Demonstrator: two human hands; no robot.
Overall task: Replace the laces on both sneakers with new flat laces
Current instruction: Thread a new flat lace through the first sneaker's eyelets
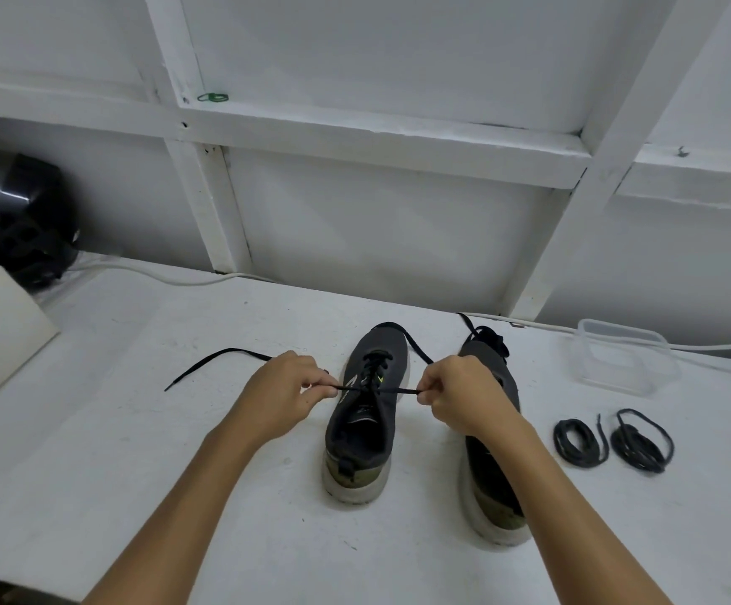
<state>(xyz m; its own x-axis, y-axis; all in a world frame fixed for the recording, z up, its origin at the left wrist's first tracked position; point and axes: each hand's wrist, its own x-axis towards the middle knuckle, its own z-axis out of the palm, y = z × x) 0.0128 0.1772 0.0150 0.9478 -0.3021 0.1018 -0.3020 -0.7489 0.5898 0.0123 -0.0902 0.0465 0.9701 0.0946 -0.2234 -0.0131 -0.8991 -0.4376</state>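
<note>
We have the white desk under everything, and on it two dark sneakers, heels toward us. The left sneaker lies between our hands; the right sneaker stands just beside it, partly under our right forearm. The flat lace runs crosswise over the left sneaker's tongue, pulled taut, square to the shoe's long axis. Our left hand pinches one side, our right hand the other: each grip is closed on the lace, both equally near. Loose tails trail off left and back right. Two coiled laces and a clear plastic container sit well apart on the right, blocking nothing.
</note>
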